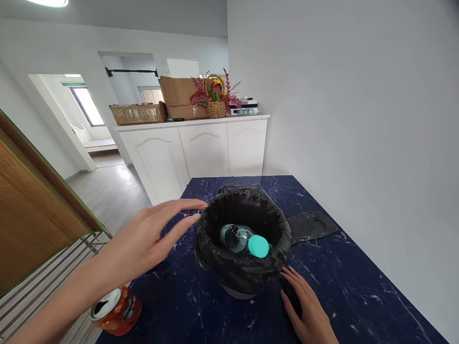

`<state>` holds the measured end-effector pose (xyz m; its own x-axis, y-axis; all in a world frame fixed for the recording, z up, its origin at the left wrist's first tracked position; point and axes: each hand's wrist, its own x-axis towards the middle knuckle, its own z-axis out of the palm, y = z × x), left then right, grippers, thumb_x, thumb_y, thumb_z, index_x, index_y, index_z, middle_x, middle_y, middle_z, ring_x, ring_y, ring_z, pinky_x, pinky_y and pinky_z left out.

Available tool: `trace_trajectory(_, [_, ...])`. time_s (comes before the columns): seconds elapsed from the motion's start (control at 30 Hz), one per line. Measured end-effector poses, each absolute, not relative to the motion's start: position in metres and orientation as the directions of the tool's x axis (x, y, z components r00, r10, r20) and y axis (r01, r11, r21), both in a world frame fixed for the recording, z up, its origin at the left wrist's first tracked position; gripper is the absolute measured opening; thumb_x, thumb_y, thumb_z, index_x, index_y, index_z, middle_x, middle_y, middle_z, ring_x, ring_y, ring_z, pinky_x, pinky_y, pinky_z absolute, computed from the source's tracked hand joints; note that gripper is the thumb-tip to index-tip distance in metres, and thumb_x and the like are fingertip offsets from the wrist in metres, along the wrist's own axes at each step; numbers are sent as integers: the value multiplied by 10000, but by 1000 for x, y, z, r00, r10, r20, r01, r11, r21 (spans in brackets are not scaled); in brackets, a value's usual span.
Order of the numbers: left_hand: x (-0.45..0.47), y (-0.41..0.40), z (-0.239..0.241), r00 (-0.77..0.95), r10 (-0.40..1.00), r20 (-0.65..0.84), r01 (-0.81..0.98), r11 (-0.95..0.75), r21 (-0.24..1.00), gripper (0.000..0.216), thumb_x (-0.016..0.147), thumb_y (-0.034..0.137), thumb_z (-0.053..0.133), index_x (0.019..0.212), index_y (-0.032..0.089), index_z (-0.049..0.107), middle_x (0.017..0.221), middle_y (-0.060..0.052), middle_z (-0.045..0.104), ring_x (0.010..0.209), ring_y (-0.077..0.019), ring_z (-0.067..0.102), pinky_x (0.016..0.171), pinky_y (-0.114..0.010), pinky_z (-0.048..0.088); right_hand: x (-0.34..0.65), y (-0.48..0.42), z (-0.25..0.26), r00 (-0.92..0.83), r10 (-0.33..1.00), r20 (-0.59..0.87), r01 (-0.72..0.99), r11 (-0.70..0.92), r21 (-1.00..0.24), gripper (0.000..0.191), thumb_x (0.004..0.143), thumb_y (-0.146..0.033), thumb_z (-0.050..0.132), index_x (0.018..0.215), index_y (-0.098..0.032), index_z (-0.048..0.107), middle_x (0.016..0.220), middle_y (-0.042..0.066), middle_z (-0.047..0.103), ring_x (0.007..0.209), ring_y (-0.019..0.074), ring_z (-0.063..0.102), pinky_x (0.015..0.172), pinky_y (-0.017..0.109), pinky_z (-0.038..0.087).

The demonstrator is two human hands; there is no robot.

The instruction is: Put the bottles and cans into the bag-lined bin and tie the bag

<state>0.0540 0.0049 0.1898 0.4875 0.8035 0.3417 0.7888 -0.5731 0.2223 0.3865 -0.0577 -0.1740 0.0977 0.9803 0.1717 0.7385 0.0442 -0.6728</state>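
Left hand (147,234) has thumb and fingers apart beside the rim of the bin (244,274), which stands between the left and right edges of the surface (344,286) with a bottle (236,239) inside. Right hand (306,308) is beside the bin; whether it grips something, I cannot tell. A can (118,315) stands near the left edge, black plastic (311,227) near the right.

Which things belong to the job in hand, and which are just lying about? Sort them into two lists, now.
Seemingly part of the job:
black-lined bin, between left hand and right hand
bottle inside it
red can on the table, perhaps

Seemingly just lying about:
flat black plastic on the table
flower basket and tall cardboard box on the cabinet
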Motion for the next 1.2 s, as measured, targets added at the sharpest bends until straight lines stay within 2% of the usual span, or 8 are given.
trace_trajectory(0.1, [6, 12, 174, 360, 863, 353, 883, -438, 169, 490, 1039, 655, 461, 1354, 362, 696, 1298, -9, 786, 851, -252, 788, 778, -363, 634, 387, -58, -174, 99, 980, 173, 737, 45, -674, 622, 1059, -648, 392, 1564, -318, 548, 1691, 35, 451, 1547, 399, 435, 1197, 679, 474])
trace_trajectory(0.27, [-74, 33, 134, 260, 938, 230, 956, -283, 73, 638, 999, 739, 445, 1398, 298, 677, 1343, -76, 759, 1174, -365, 735, 1040, -495, 557, 388, -59, -179, 90, 980, 178, 739, 54, -671, 643, 1056, -658, 377, 1559, -302, 560, 1689, 50, 453, 1546, 414, 430, 1194, 694, 469])
trace_trajectory(0.5, [-122, 58, 78, 213, 975, -59, 974, -207, 89, 862, 873, 754, 584, 1550, 222, 551, 1511, -158, 651, 1263, -400, 703, 1039, -471, 554, 388, -60, -183, 109, 975, 192, 746, 47, -664, 609, 1050, -639, 415, 1541, -321, 581, 1673, 40, 478, 1526, 415, 462, 1171, 680, 503])
trace_trajectory(0.63, [-119, 75, 61, 216, 972, -91, 976, -211, 55, 703, 828, 609, 623, 1412, 217, 648, 1371, -165, 729, 1202, -400, 722, 946, -463, 579, 388, -59, -182, 110, 974, 197, 746, 51, -665, 607, 1051, -637, 415, 1542, -321, 578, 1675, 38, 476, 1530, 408, 459, 1177, 678, 498])
trace_trajectory(0.73, [-102, 81, 86, 162, 987, 11, 987, -162, 1, 575, 830, 578, 610, 1271, 221, 701, 1252, -171, 761, 1044, -412, 760, 780, -459, 592, 389, -58, -181, 88, 979, 183, 750, 56, -660, 610, 1057, -637, 409, 1548, -316, 574, 1678, 38, 470, 1537, 402, 449, 1189, 676, 485])
trace_trajectory(0.83, [-67, 68, 144, 96, 948, 304, 994, -107, 22, 648, 912, 667, 552, 1371, 219, 644, 1260, -171, 750, 904, -371, 768, 704, -446, 586, 392, -57, -181, 69, 984, 162, 755, 55, -654, 598, 1062, -622, 425, 1564, -326, 560, 1686, 29, 458, 1540, 399, 445, 1185, 667, 495])
trace_trajectory(1.0, [16, 28, 222, 239, 711, 661, 901, -417, 123, 700, 882, 732, 675, 1406, 267, 640, 1186, -68, 783, 991, -291, 769, 833, -384, 604, 396, -56, -184, 39, 983, 180, 760, 88, -644, 550, 1068, -572, 475, 1569, -358, 552, 1684, 5, 461, 1534, 386, 458, 1177, 632, 520])
trace_trajectory(1.2, [93, 33, 196, 595, 677, 433, 683, -710, 173, 664, 934, 618, 721, 1488, 285, 570, 1461, -59, 688, 1286, -288, 685, 1090, -415, 559, 387, -55, -182, 94, 962, 256, 758, 97, -645, 542, 1072, -588, 438, 1513, -320, 603, 1651, 36, 514, 1524, 375, 477, 1203, 626, 491])
